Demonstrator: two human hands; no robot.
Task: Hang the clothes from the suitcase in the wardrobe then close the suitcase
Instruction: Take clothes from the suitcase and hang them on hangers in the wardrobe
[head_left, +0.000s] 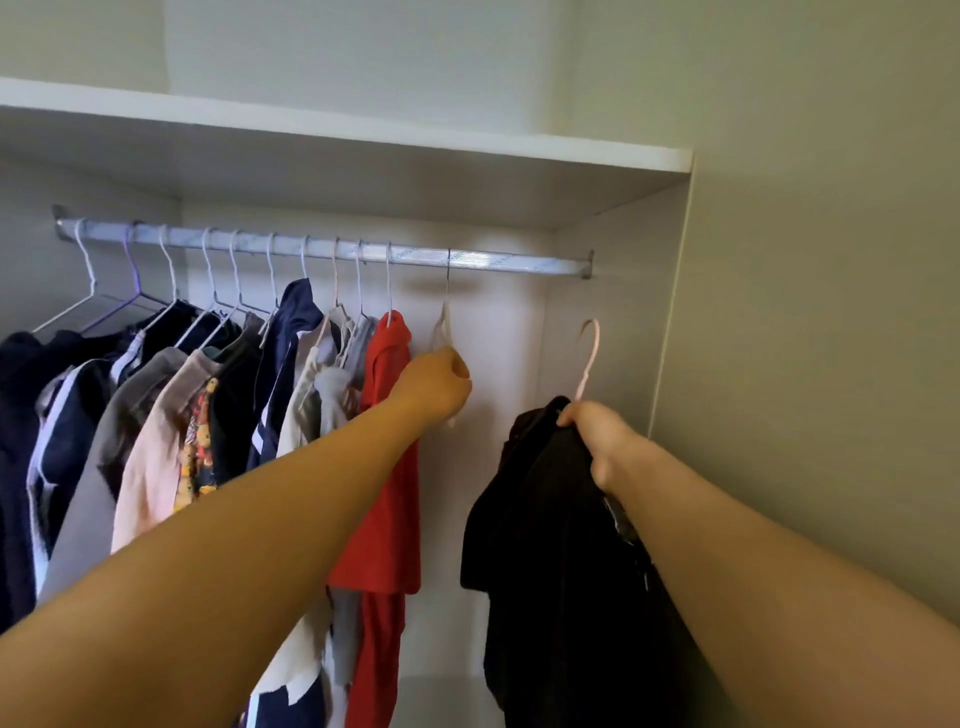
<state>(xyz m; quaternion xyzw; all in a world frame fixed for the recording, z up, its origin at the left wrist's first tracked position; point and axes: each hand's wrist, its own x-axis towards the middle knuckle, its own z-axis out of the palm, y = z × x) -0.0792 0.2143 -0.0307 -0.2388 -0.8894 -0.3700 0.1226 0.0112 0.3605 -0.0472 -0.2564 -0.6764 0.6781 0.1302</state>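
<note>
Right hand (597, 441) grips the black garment (550, 545) at its pink hanger (589, 353), below the rail's (519, 261) bare right end, near the wardrobe side wall (602, 291). Left hand (434, 384) curls round a pale hanger (442, 327) hung beside the red shirt (387, 467).

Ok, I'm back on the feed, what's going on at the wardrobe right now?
A person is hanging clothes in the wardrobe. The right hand grips a black garment at the neck of its pink hanger, whose hook is below the rail and not yet on it. The left hand grips what looks like a pale hanger hooked on the rail just right of the red garment. The rail beyond that hanger is bare.
</note>
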